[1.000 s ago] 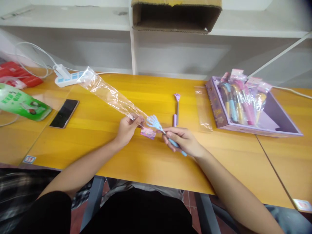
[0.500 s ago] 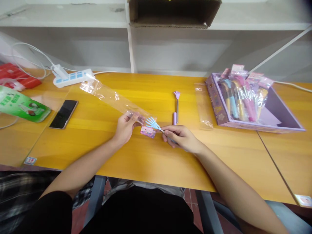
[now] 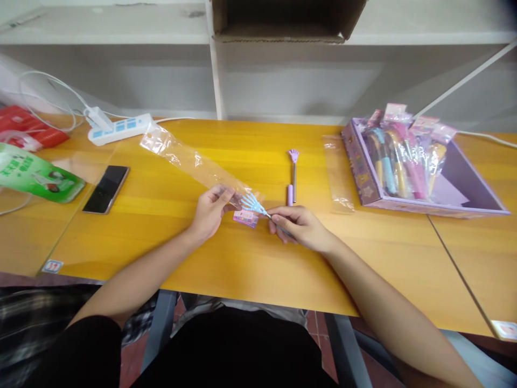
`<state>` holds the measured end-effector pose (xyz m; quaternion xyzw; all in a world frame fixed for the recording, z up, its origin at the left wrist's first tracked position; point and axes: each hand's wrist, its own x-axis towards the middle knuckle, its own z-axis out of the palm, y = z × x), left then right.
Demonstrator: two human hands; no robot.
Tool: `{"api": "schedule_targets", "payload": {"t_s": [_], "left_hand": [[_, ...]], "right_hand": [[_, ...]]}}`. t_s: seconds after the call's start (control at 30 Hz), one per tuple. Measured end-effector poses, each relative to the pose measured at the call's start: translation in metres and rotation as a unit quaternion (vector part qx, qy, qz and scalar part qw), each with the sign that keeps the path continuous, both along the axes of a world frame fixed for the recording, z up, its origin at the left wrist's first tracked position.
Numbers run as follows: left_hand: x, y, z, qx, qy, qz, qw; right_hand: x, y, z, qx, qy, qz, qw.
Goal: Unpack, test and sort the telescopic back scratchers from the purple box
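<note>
My left hand (image 3: 210, 213) pinches a long clear plastic bag (image 3: 196, 161) near its right end; the bag stretches up and left over the table. In my right hand (image 3: 299, 226) is a back scratcher (image 3: 253, 203) with a light blue hand-shaped head, gripped by its shaft. That head points left and lies at the bag's near end; I cannot tell whether its fingers are inside. Just below it is a small pink and purple card (image 3: 245, 217). A purple back scratcher (image 3: 294, 175) lies on the table beyond my right hand.
At the right, a purple box (image 3: 367, 188) holds several bagged back scratchers. Beside it lies another clear bag (image 3: 338, 175). To the left are a phone (image 3: 106, 189), a green package (image 3: 40, 175) and a power strip (image 3: 121, 130). A cardboard box (image 3: 278, 39) sits on the shelf above.
The bag's far end has shifted slightly right and down. Both hands keep nearly the same place and the same holds.
</note>
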<state>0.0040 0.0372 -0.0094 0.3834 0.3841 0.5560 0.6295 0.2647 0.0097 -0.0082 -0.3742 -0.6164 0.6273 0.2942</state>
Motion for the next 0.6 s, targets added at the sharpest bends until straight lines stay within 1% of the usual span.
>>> {"api": "schedule_targets", "payload": {"t_s": [0.23, 0.43, 0.5, 0.6], "left_hand": [[0.006, -0.009, 0.004, -0.014, 0.011, -0.036, 0.999], [0.008, -0.014, -0.003, -0.031, 0.049, -0.088, 0.994], [0.006, -0.011, -0.004, -0.018, 0.044, -0.058, 0.997], [0.0, 0.0, 0.0, 0.006, 0.007, 0.037, 0.999]], "right_hand": [[-0.006, -0.002, -0.001, -0.012, 0.067, 0.003, 0.998], [-0.012, -0.005, -0.005, -0.042, 0.076, 0.006, 0.996], [-0.011, -0.004, -0.005, -0.044, 0.065, 0.005, 0.997], [-0.005, 0.0, -0.005, -0.032, 0.028, -0.008, 0.999]]}}
